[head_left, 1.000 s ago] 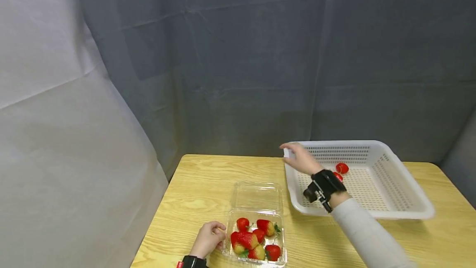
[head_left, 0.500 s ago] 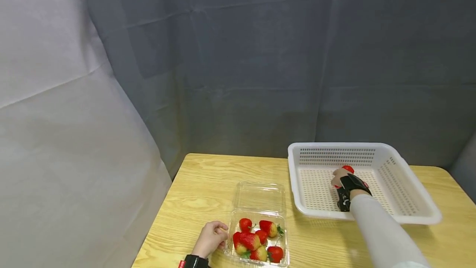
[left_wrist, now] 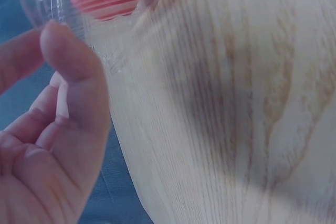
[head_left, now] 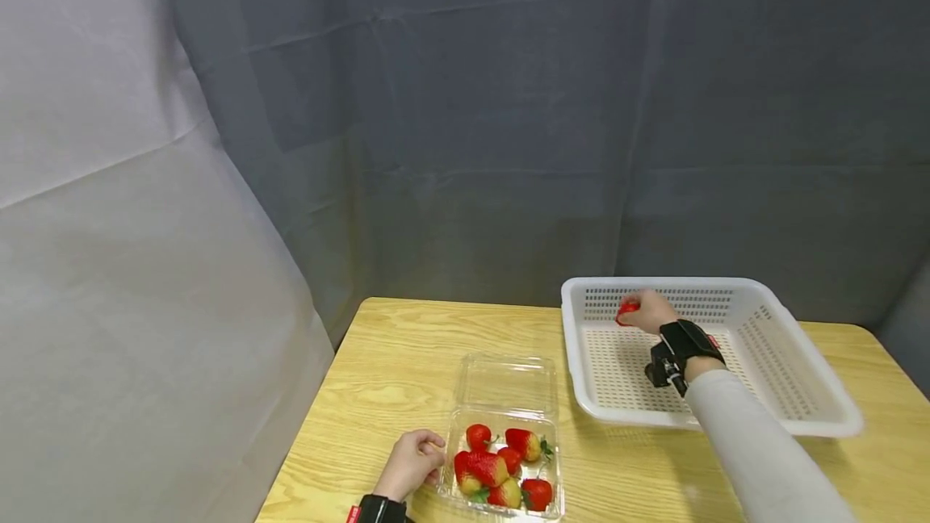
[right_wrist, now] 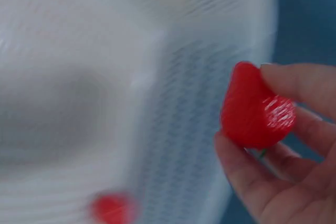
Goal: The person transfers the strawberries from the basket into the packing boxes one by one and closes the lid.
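My right hand (head_left: 649, 311) pinches a red strawberry (head_left: 627, 312) between thumb and fingertips, over the back left part of a white perforated basket (head_left: 819, 378). In the right wrist view the strawberry (right_wrist: 244, 111) shows a bit of green stem below. A second strawberry (right_wrist: 113, 208) lies in the basket, blurred there and behind my arm in the head view. My left hand (head_left: 409, 462) lies by the left wall of a clear hinged plastic box (head_left: 558, 458). In the left wrist view its thumb tip meets the box wall, fingers loosely bent.
Several red and yellow strawberries (head_left: 488, 469) fill the clear box, whose lid (head_left: 506, 386) is folded back flat behind it. Both containers stand on a wood-grain table (head_left: 395, 361). A grey cloth (head_left: 479, 144) hangs behind, a white one (head_left: 145, 265) at the left.
My right hand first swung from the basket's left rim down to the strawberries inside. It then lifted one up and leftwards. The left hand has stayed beside the box.
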`<state>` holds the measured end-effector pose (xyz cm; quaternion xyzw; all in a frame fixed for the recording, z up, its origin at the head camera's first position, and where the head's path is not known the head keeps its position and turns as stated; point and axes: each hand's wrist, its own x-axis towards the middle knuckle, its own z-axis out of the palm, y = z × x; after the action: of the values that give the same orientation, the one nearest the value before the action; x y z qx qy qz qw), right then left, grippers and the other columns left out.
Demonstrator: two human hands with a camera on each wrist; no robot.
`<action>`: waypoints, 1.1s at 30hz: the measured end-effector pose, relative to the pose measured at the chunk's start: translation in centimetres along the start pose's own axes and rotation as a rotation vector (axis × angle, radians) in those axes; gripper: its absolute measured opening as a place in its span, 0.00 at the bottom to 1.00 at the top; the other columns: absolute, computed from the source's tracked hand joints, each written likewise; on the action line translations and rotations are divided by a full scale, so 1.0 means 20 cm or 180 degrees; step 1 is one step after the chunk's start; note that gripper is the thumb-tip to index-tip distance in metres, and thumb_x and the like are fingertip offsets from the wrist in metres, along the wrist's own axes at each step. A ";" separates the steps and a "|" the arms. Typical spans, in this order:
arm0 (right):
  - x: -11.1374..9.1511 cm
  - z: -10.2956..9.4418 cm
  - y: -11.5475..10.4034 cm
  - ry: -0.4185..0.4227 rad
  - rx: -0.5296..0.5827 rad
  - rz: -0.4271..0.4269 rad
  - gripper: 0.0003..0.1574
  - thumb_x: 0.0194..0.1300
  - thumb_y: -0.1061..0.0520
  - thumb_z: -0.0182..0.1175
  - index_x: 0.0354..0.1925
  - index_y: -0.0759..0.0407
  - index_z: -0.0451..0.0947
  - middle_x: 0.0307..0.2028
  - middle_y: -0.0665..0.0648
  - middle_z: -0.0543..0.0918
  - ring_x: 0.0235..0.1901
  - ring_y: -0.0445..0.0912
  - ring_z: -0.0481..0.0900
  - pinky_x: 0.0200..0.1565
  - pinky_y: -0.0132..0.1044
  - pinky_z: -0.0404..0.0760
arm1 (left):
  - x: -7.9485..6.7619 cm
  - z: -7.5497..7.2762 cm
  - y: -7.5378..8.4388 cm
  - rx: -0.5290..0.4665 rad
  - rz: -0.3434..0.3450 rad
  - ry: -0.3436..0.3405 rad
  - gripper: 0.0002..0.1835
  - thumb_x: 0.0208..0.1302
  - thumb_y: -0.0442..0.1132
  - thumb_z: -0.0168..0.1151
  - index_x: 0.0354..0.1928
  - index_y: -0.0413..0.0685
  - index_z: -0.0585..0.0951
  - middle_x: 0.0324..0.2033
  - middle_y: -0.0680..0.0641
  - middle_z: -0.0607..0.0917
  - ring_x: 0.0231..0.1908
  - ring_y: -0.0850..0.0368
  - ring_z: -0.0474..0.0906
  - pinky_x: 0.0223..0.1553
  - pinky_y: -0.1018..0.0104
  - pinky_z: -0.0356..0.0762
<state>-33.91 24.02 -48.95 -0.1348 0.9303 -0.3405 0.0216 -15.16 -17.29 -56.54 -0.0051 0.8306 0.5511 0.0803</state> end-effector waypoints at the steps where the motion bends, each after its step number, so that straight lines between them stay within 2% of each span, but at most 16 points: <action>1: 0.00 -0.01 -0.09 0.0088 0.0112 -0.0181 0.20 0.55 0.62 0.60 0.45 0.73 0.74 0.34 0.67 0.80 0.30 0.50 0.76 0.30 0.36 0.73 | 0.00 0.00 0.00 0.0001 -0.0001 0.0005 0.10 0.47 0.26 0.58 0.35 0.31 0.76 0.17 0.50 0.74 0.15 0.61 0.73 0.18 0.63 0.78; 4: -0.02 -0.01 -0.36 0.0068 0.0433 -0.0694 0.23 0.58 0.61 0.60 0.52 0.70 0.72 0.42 0.67 0.78 0.36 0.52 0.78 0.34 0.36 0.77 | 0.00 -0.01 0.00 0.0000 -0.0005 0.0023 0.10 0.47 0.26 0.58 0.35 0.31 0.76 0.17 0.50 0.73 0.15 0.60 0.73 0.18 0.62 0.78; 7: -0.08 0.07 -0.58 -0.0174 0.0656 -0.1216 0.23 0.57 0.60 0.62 0.52 0.66 0.73 0.43 0.64 0.78 0.38 0.52 0.78 0.37 0.36 0.79 | 0.00 0.00 0.00 -0.0007 -0.0006 0.0026 0.10 0.47 0.26 0.58 0.35 0.31 0.76 0.17 0.51 0.73 0.15 0.60 0.73 0.18 0.61 0.78; 10: -0.17 0.22 -0.74 -0.0504 0.0564 -0.1665 0.21 0.57 0.59 0.62 0.50 0.63 0.75 0.43 0.60 0.78 0.39 0.48 0.77 0.39 0.34 0.79 | 0.00 0.00 0.00 -0.0013 0.0002 0.0008 0.10 0.47 0.26 0.58 0.35 0.31 0.77 0.16 0.51 0.73 0.15 0.61 0.73 0.18 0.63 0.78; 13: -0.24 0.39 -0.83 -0.0880 0.0297 -0.1845 0.20 0.57 0.58 0.62 0.49 0.60 0.76 0.44 0.56 0.78 0.41 0.44 0.76 0.41 0.32 0.79 | 0.01 0.00 0.01 -0.0009 0.0008 -0.0013 0.09 0.48 0.27 0.58 0.35 0.32 0.77 0.16 0.51 0.73 0.15 0.61 0.73 0.18 0.64 0.78; 16: -0.28 0.56 -0.86 -0.1115 -0.0009 -0.1897 0.18 0.57 0.57 0.62 0.48 0.58 0.77 0.45 0.54 0.78 0.43 0.42 0.75 0.44 0.31 0.77 | 0.02 0.00 0.01 0.0006 0.0008 -0.0016 0.09 0.48 0.27 0.58 0.35 0.32 0.77 0.16 0.51 0.73 0.15 0.61 0.72 0.18 0.64 0.77; 19: -0.29 0.69 -0.85 -0.1301 -0.0126 -0.1808 0.18 0.56 0.57 0.63 0.47 0.59 0.78 0.44 0.53 0.78 0.44 0.41 0.74 0.44 0.30 0.75 | 0.02 0.00 0.00 0.0003 0.0023 -0.0019 0.09 0.48 0.27 0.58 0.35 0.32 0.77 0.16 0.51 0.74 0.15 0.61 0.72 0.18 0.65 0.77; 23: -0.29 0.83 -0.82 -0.1483 -0.0276 -0.1688 0.18 0.56 0.57 0.63 0.46 0.58 0.78 0.43 0.52 0.78 0.42 0.40 0.74 0.41 0.28 0.74 | 0.03 -0.01 0.00 -0.0002 0.0075 -0.0022 0.10 0.47 0.27 0.57 0.34 0.31 0.76 0.16 0.51 0.74 0.15 0.61 0.73 0.17 0.64 0.77; 25: -0.29 0.88 -0.80 -0.1504 -0.0426 -0.1737 0.17 0.55 0.57 0.64 0.45 0.58 0.78 0.41 0.51 0.78 0.40 0.39 0.74 0.40 0.27 0.74 | 0.03 -0.01 -0.01 -0.0007 0.0078 -0.0023 0.09 0.47 0.27 0.57 0.34 0.31 0.76 0.16 0.51 0.74 0.15 0.61 0.73 0.17 0.64 0.78; 30: -0.29 0.95 -0.78 -0.1451 -0.0675 -0.1936 0.17 0.51 0.57 0.66 0.41 0.58 0.79 0.37 0.50 0.74 0.35 0.37 0.71 0.38 0.25 0.72 | 0.03 -0.02 -0.02 0.0006 0.0040 -0.0005 0.09 0.48 0.26 0.57 0.34 0.32 0.77 0.17 0.50 0.75 0.15 0.61 0.73 0.17 0.65 0.77; 33: -0.28 0.91 -0.79 -0.1539 -0.0608 -0.1937 0.18 0.53 0.57 0.65 0.44 0.59 0.78 0.39 0.52 0.75 0.37 0.39 0.73 0.39 0.26 0.73 | 0.02 -0.02 -0.01 -0.0001 0.0014 0.0007 0.09 0.48 0.26 0.58 0.34 0.32 0.77 0.17 0.50 0.74 0.15 0.61 0.73 0.18 0.64 0.78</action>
<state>-22.34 2.52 -53.05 -0.4818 0.8435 -0.2018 0.1254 -15.62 -17.81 -56.68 -0.0039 0.8306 0.5514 0.0781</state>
